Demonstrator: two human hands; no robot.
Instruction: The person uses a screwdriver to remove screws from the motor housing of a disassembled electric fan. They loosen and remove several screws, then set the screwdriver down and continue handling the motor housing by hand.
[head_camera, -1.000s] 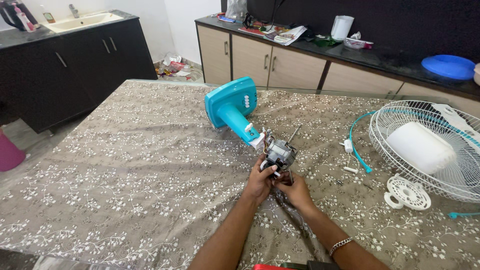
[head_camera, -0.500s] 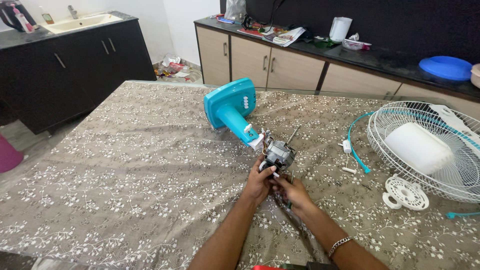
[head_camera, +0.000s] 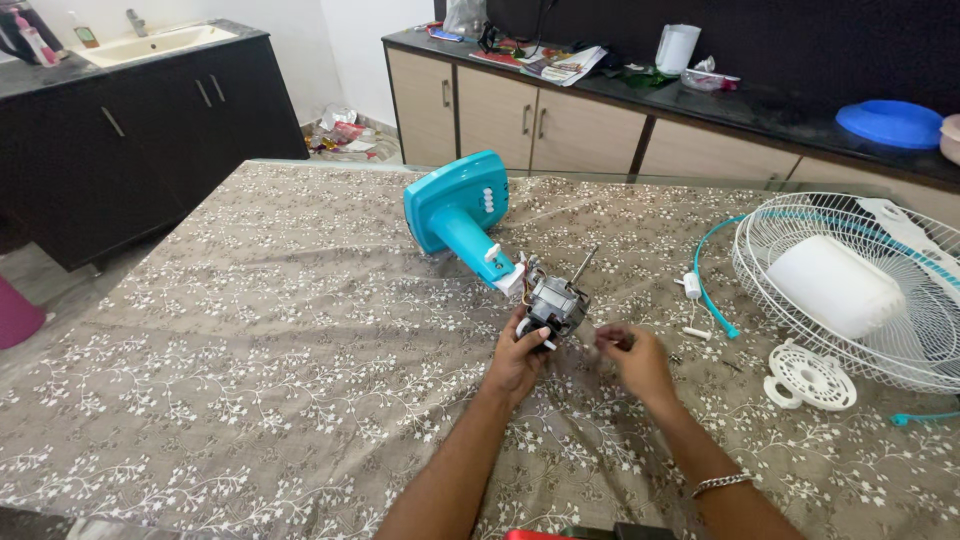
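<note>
Hidden: we could not make out what, if anything, the right hand (head_camera: 636, 362) pinched between its fingertips (too small and blurred).
Cut off: the wire fan guard (head_camera: 850, 285) ran off the right edge.
Motor: the grey fan motor (head_camera: 558, 302) lay mid-table on the floral tablecloth (head_camera: 250, 330), shaft pointing far and up, wires joining it to the teal fan stand (head_camera: 458, 215) on its far left.
Left hand: our left hand (head_camera: 518, 358) grasped the motor's near end.
Right hand: fingers curled together, just right of the motor, apart from it.

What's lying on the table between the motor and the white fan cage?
Head view: between motor and fan cage lie a small white plug and a curved teal strip.
</note>
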